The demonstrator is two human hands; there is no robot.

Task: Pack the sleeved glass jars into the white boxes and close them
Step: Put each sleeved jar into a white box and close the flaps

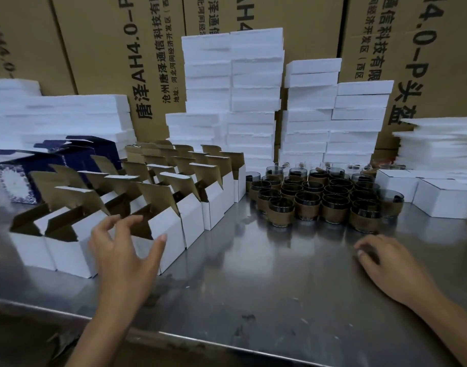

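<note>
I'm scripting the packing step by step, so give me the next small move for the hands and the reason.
Probably the right hand should reach forward and grip the nearest sleeved jar: it rests on the steel table holding nothing, while the left hand is spread open at the front open white box, whose flap stands up.

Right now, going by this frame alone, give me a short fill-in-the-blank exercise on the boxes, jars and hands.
1. The sleeved glass jars stand to the ___ of the open white boxes.
2. The left hand is at the open boxes and holds ___.
3. The right hand lies on the steel table in front of the jars, touching ___ of them.
4. The sleeves on the jars are ___ in colour.

Missing words: right; nothing; none; brown.
</note>
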